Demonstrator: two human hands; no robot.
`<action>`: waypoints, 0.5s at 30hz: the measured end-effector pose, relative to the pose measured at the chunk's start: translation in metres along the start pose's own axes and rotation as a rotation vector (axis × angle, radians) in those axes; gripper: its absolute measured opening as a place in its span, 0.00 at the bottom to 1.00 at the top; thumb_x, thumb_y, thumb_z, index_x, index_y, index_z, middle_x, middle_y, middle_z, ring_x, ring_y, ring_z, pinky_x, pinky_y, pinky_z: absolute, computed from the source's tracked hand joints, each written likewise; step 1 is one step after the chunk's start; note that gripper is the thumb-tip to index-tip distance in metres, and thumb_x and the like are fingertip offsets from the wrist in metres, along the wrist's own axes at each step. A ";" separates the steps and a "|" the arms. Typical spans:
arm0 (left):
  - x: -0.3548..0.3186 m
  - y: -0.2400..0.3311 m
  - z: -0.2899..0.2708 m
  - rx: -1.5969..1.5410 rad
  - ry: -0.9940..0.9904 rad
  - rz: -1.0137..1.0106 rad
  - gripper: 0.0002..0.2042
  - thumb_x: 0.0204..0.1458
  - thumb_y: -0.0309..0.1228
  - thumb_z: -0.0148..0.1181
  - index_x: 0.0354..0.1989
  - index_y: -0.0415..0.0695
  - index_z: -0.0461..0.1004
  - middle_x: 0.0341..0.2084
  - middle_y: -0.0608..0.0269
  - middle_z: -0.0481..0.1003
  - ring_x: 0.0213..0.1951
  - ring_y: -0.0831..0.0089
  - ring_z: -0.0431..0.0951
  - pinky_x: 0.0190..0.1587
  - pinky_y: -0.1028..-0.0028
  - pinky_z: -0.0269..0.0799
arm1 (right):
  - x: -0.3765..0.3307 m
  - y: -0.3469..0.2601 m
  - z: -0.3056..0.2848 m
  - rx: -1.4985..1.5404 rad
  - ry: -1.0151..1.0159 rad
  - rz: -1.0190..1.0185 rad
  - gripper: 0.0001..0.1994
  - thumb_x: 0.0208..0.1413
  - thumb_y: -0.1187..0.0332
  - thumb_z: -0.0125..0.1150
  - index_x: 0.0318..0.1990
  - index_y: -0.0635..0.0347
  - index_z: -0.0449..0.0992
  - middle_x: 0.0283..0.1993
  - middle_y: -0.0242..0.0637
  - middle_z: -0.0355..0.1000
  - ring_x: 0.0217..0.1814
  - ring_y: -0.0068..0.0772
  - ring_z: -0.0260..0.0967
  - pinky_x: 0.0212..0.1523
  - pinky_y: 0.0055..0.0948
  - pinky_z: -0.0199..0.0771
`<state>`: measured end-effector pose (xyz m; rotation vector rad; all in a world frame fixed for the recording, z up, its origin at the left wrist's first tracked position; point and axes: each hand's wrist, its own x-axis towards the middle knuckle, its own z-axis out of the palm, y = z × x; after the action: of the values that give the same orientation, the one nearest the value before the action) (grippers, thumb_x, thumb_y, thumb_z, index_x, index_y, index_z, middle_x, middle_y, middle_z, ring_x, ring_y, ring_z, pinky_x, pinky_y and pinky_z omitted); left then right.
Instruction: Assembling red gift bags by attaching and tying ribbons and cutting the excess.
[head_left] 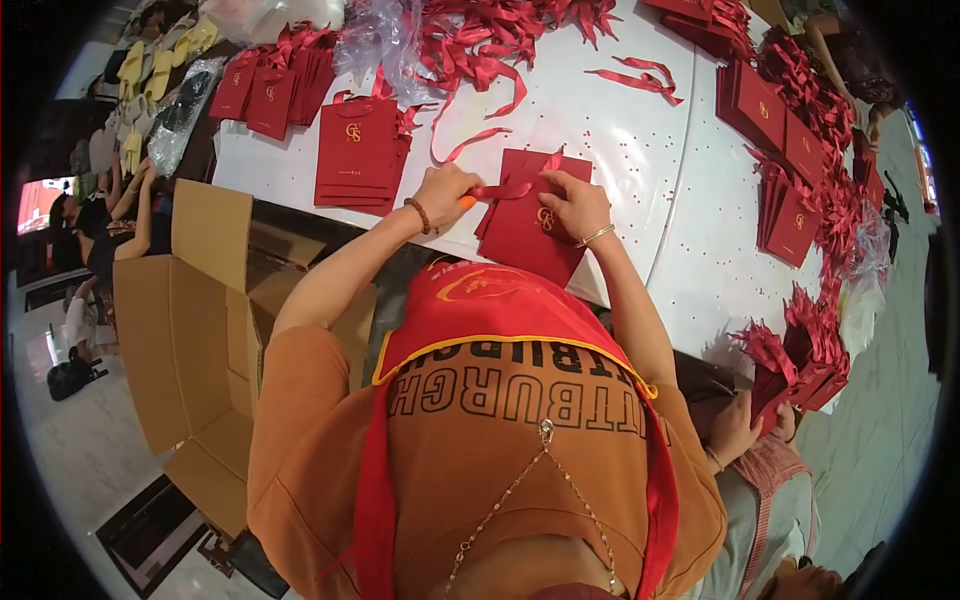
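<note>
A small stack of flat red paper gift bags [528,235] with gold print lies on the white-covered table in front of me. My left hand [448,192], wearing a beaded bracelet, pinches a red ribbon [503,191] that runs across the upper part of the top bag. With its fingers bent at the bag's upper right, my right hand [578,207] rests beside the other end of the ribbon; whether it grips the ribbon there is hidden. Left of these, another pile of red bags [357,150] lies flat with ribbons at its top.
Loose red ribbons [480,60] heap at the table's far side beside clear plastic [383,45]. More beribboned bags [760,110] line the right. An open cardboard box [185,340] stands at my left. A co-worker's hands [740,432] hold bags at the lower right.
</note>
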<state>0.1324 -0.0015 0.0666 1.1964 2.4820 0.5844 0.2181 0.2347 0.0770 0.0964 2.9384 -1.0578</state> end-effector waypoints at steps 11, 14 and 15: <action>-0.045 0.018 -0.068 -1.628 0.142 0.030 0.18 0.47 0.20 0.53 0.49 0.36 0.65 0.35 0.58 0.70 0.40 0.72 0.71 0.44 0.75 0.68 | 0.008 0.004 -0.002 -0.121 -0.089 0.104 0.16 0.47 0.56 0.56 0.45 0.45 0.71 0.32 0.37 0.74 0.34 0.39 0.72 0.37 0.35 0.63; -0.033 0.028 -0.086 -1.693 0.187 0.042 0.20 0.47 0.21 0.54 0.51 0.36 0.63 0.39 0.56 0.70 0.43 0.69 0.71 0.47 0.73 0.67 | 0.008 0.006 0.001 -0.113 -0.043 0.040 0.16 0.47 0.57 0.57 0.44 0.45 0.71 0.32 0.36 0.75 0.34 0.38 0.72 0.36 0.35 0.63; -0.029 0.029 -0.092 -1.760 0.127 0.097 0.22 0.47 0.23 0.54 0.53 0.35 0.62 0.43 0.52 0.69 0.48 0.65 0.70 0.51 0.70 0.66 | 0.008 0.003 0.000 -0.110 -0.058 0.045 0.15 0.47 0.57 0.57 0.44 0.46 0.71 0.32 0.35 0.75 0.34 0.37 0.72 0.36 0.35 0.63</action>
<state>0.1269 -0.0282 0.1633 0.4288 0.9896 2.1299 0.2107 0.2375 0.0750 0.1271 2.9201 -0.8765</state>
